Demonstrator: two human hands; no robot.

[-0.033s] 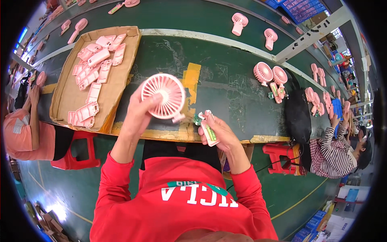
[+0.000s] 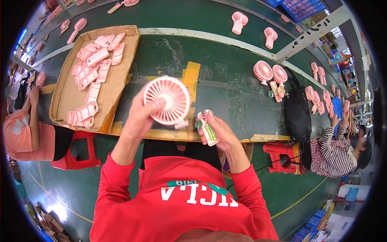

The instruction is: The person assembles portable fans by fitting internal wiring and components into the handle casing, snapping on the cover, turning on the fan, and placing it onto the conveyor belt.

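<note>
My left hand [image 2: 139, 115] grips a pink round fan head [image 2: 171, 101] by its rim, thumb across the front grille. A short pink stub sticks out from the fan head's lower right. Just right of it, my right hand [image 2: 226, 135] is closed around an open pink fan handle [image 2: 209, 134], with a green strip inside and a small green piece at its top. The stub and the handle's top are close but apart. Over to the left, a shallow cardboard tray [image 2: 60, 99] carries several pink handle shells [image 2: 97, 57].
Two pink fan heads [image 2: 263, 72] with open handles [image 2: 277, 92] lie right on the bench, beside a black bag-like object [image 2: 297, 115]. Pink fans [image 2: 238, 23] rest on the green belt [image 2: 181, 18] beyond the pale rail. Seated people [image 2: 30, 135] work at both sides, near red stools [image 2: 280, 157].
My left hand has brought the fan head slightly right and nearer to me, closer to the handle. My right hand stays almost where it was.
</note>
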